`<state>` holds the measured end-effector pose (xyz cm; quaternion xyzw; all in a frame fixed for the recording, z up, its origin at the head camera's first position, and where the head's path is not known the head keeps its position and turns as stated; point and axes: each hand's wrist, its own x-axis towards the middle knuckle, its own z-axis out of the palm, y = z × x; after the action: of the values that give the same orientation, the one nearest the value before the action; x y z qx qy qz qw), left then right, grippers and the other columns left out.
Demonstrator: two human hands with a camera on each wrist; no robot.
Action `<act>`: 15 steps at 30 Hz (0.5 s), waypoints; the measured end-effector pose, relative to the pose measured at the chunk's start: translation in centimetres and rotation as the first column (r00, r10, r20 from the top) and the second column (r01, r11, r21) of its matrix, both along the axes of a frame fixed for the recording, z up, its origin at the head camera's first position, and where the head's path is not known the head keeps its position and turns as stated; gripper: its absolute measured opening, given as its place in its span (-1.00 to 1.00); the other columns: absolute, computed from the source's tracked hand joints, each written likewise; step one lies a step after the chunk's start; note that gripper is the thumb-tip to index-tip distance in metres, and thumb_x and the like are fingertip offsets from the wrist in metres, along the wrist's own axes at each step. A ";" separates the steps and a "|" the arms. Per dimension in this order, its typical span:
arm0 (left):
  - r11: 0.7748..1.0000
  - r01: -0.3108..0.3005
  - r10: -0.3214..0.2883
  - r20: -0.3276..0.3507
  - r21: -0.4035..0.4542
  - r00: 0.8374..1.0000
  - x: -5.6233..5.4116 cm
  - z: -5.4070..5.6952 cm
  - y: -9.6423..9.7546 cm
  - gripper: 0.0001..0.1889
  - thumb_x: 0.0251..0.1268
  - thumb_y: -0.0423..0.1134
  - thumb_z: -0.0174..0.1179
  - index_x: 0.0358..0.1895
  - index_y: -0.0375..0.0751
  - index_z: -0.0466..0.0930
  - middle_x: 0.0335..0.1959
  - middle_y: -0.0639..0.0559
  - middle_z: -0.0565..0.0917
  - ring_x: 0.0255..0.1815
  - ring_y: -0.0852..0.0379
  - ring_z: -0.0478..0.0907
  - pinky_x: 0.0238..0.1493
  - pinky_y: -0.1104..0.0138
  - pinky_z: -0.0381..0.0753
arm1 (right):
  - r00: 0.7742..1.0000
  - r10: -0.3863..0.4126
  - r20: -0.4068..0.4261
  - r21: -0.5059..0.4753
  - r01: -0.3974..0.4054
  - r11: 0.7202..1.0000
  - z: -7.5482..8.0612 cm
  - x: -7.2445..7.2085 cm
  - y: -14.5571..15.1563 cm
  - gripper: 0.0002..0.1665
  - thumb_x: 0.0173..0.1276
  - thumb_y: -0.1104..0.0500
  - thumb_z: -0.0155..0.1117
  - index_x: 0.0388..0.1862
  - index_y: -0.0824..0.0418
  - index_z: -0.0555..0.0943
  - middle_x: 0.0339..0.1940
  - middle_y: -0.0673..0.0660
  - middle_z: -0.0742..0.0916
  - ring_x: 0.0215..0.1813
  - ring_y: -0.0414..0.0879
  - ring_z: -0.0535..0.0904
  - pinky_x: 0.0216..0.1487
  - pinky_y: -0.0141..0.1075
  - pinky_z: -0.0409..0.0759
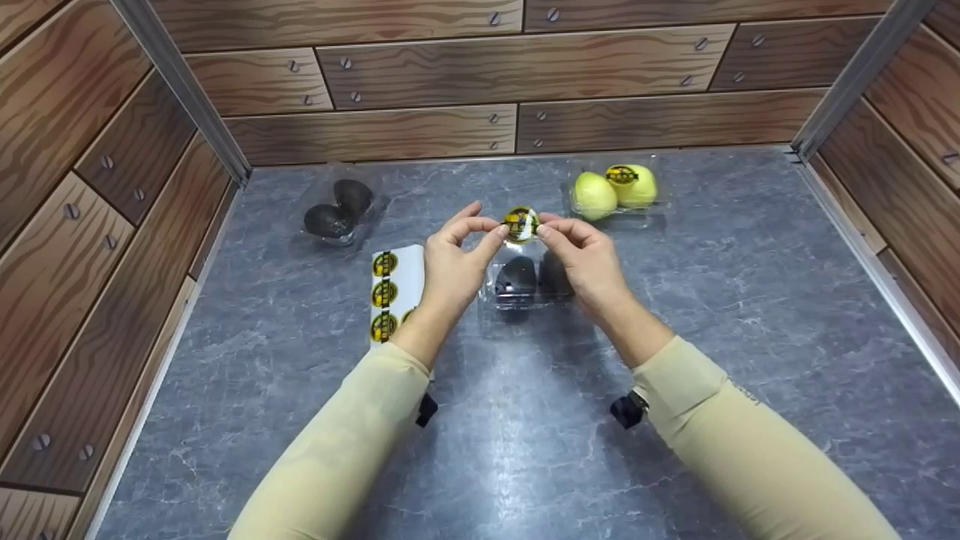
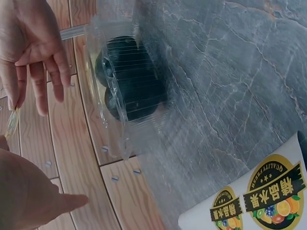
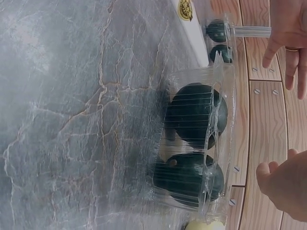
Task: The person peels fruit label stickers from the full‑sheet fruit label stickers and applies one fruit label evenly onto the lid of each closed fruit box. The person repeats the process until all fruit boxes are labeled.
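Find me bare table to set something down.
Free: the table between the pears and right wall; between the sticker sheet and left wall; and nearer, between the sleeves. Crowded: the middle, where both hands, a box of dark fruit and the sticker sheet bunch up.

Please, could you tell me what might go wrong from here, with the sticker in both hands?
The sticker is pinched at its edges by the left hand and right hand, so it might fold or cling to a fingertip. If released carelessly, it could land crooked on the clear box nearby. The sticker sheet, beside the left hand, could get nudged.
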<state>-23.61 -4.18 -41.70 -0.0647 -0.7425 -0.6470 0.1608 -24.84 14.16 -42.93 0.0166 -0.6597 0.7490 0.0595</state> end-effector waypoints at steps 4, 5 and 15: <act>0.997 -0.053 0.053 -0.007 -0.062 0.999 -0.2 -0.2 0.3 -0.88 0.35 -0.24 0.49 -0.26 -0.24 0.82 0.34 -0.18 0.66 0.47 -0.06 0.51 0.54 0.13 0.37 | 1.000 0.000 -0.005 0.041 0.000 0.999 0.2 0.0 0.1 -0.90 0.50 0.32 0.39 -0.26 0.19 0.76 0.28 0.32 0.72 0.24 -0.03 0.67 0.29 -0.28 0.60; 0.994 -0.069 0.068 -0.006 -0.085 0.998 -0.2 -0.3 0.4 -0.88 0.35 -0.23 0.49 -0.27 -0.23 0.82 0.34 -0.17 0.67 0.47 -0.06 0.51 0.54 0.13 0.37 | 1.000 0.000 -0.004 0.051 0.001 0.999 0.3 0.1 0.1 -0.91 0.50 0.32 0.38 -0.26 0.21 0.75 0.29 0.33 0.71 0.25 -0.01 0.66 0.28 -0.29 0.60; 0.947 -0.145 0.148 -0.011 -0.287 0.989 -0.3 -1.1 1.3 -0.85 0.38 -0.15 0.46 -0.32 -0.12 0.78 0.45 -0.10 0.59 0.62 -0.14 0.31 0.64 -0.30 -0.16 | 0.998 -0.051 -0.037 0.191 0.057 0.980 0.1 -0.1 0.6 -0.88 0.47 0.32 0.37 -0.25 0.40 0.72 0.31 0.38 0.69 0.39 0.13 0.58 0.37 -0.27 0.54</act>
<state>-23.88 -2.92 -42.85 -0.0284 -0.8322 -0.5190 0.1931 -24.89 14.74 -42.87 0.0160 -0.7281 0.6796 0.0884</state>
